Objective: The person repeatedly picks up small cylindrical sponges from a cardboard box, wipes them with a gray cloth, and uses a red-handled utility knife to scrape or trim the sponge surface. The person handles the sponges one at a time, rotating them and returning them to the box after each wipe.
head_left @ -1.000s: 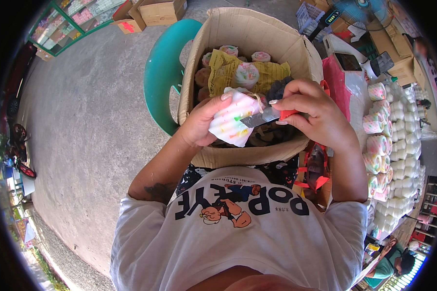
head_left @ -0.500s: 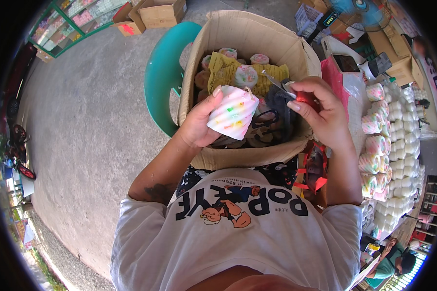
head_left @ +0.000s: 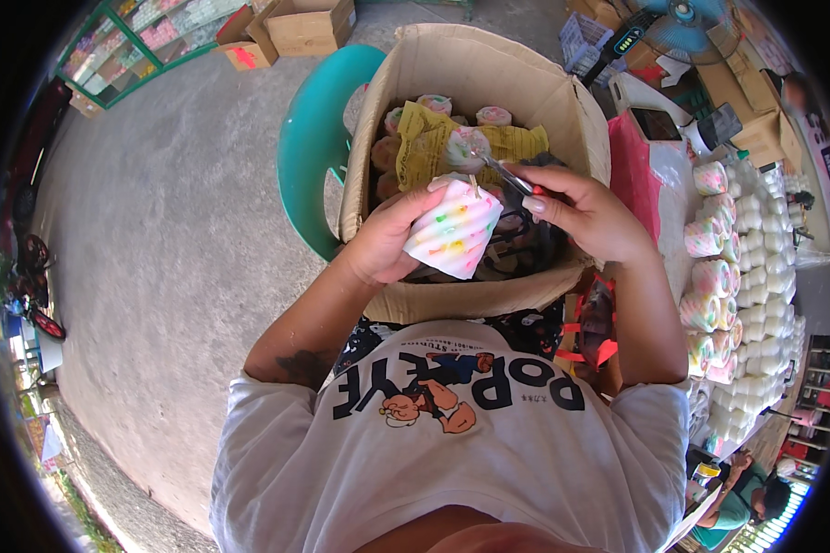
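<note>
My left hand (head_left: pixel 385 241) grips a ribbed white candle (head_left: pixel 454 230) with coloured specks, held tilted over an open cardboard box (head_left: pixel 563 101). A short wick sticks out of its top. My right hand (head_left: pixel 588 214) holds small scissors (head_left: pixel 510 173) with a red handle, their metal blades pointing at the wick end of the candle. Inside the box lie several similar candles (head_left: pixel 433 103) and a yellow crumpled sheet (head_left: pixel 426 143).
The box rests on a teal plastic chair (head_left: pixel 306 147). To my right a table (head_left: pixel 816 304) carries several rows of finished white and speckled candles (head_left: pixel 715 276). A pink bag (head_left: pixel 629 175) hangs beside the box. Bare concrete floor (head_left: pixel 175 221) lies to the left, with more cardboard boxes (head_left: pixel 304 26) beyond.
My left hand has turned the candle so its wick end points up. My right hand has drawn the scissors slightly back and up from the candle toward its wick.
</note>
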A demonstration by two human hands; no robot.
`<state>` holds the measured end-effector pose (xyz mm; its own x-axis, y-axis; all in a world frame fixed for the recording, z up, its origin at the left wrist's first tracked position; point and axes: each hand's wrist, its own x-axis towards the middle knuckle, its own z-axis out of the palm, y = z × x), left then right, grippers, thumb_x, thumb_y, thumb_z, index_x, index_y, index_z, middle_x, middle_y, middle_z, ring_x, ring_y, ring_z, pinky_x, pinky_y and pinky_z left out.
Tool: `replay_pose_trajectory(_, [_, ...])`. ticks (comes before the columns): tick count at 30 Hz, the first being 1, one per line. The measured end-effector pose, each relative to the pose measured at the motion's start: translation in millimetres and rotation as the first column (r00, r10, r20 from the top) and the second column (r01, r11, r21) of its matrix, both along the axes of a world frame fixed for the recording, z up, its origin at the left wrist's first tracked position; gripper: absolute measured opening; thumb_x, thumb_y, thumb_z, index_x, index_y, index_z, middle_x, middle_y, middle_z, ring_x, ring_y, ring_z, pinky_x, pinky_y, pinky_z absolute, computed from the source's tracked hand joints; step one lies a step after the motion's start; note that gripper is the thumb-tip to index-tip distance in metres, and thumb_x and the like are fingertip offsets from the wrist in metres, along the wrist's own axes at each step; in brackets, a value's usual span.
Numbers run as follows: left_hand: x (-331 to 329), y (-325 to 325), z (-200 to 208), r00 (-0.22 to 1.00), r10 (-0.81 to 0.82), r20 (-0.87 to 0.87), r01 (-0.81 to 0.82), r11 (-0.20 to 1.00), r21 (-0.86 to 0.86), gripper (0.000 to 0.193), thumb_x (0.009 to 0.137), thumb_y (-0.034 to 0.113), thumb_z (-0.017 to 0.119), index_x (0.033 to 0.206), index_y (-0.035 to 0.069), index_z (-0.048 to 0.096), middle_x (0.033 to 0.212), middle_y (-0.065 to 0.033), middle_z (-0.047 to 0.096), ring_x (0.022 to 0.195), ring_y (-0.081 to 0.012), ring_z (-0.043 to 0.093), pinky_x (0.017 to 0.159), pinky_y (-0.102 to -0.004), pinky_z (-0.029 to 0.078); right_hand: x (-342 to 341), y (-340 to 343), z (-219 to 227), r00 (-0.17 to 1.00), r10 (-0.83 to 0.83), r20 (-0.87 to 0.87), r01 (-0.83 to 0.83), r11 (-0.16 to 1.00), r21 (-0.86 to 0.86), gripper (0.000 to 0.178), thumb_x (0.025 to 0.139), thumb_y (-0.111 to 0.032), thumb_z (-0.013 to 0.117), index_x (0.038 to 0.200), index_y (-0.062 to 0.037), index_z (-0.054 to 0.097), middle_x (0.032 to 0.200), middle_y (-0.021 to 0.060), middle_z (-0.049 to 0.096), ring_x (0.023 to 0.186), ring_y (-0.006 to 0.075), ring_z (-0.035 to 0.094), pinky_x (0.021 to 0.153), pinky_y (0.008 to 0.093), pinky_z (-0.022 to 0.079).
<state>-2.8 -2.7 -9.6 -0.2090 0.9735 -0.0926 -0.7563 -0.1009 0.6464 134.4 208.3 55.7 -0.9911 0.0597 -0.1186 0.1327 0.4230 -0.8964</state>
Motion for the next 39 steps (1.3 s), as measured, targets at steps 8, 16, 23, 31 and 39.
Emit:
replay_pose_trajectory(8, [10.4,7.9,6.7,0.957,0.252,-0.145,-0.265,0.961,-0.079,0.046,0.096,0.044,0.045,0.116,0.003,0.053,0.106,-0.0095,0.062,0.094,-0.0162,0.062,0.080,-0.0312,0.052,20.5,-39.4,7.6,0.837,0.138,-0.529,0.244,0.772,0.587,0.028,0.069,-0.001,0.073,0.094,-0.0139,0.071,0.086,0.0047,0.053,0.078,0.0199,0.056,0.067,0.0322,0.047])
replay_pose_trajectory(16, [11.1,8.4,8.2,0.948,0.218,-0.231,-0.231,0.972,-0.030,0.050,0.097,0.047,0.039,0.117,0.003,0.051,0.103,-0.0107,0.063,0.086,-0.0168,0.064,0.075,-0.0307,0.054,13.3,-43.3,2.4,0.810,0.117,-0.575,0.324,0.727,0.605,0.030,0.066,-0.004,0.074,0.094,-0.0146,0.071,0.087,0.0041,0.053,0.078,0.0216,0.057,0.068,0.0333,0.048])
replay_pose_trajectory(23, [11.7,7.6,11.0,0.950,0.206,-0.236,-0.230,0.970,-0.078,0.052,0.097,0.048,0.039,0.116,0.002,0.052,0.101,-0.0106,0.063,0.085,-0.0151,0.064,0.075,-0.0292,0.053,12.6,-42.4,2.9,0.784,0.153,-0.601,0.385,0.639,0.665,0.031,0.066,-0.004,0.074,0.095,-0.0150,0.071,0.087,0.0044,0.053,0.078,0.0224,0.057,0.067,0.0337,0.048])
replay_pose_trajectory(31, [11.5,7.1,9.7,0.952,0.216,-0.219,-0.240,0.967,-0.090,0.051,0.097,0.047,0.040,0.116,0.002,0.053,0.100,-0.0100,0.063,0.086,-0.0152,0.063,0.076,-0.0301,0.053,16.6,-41.2,6.0,0.802,0.102,-0.588,0.355,0.710,0.607,0.030,0.066,-0.005,0.074,0.094,-0.0142,0.070,0.087,0.0043,0.052,0.078,0.0224,0.056,0.066,0.0343,0.048])
replay_pose_trajectory(39, [11.9,7.4,8.5,0.956,0.198,-0.217,-0.222,0.971,-0.092,0.050,0.097,0.047,0.040,0.116,0.002,0.053,0.100,-0.0098,0.063,0.086,-0.0155,0.063,0.076,-0.0303,0.053,14.0,-43.7,1.6,0.804,0.144,-0.577,0.346,0.676,0.650,0.033,0.065,-0.005,0.074,0.096,-0.0151,0.071,0.088,0.0037,0.052,0.078,0.0217,0.056,0.068,0.0343,0.048])
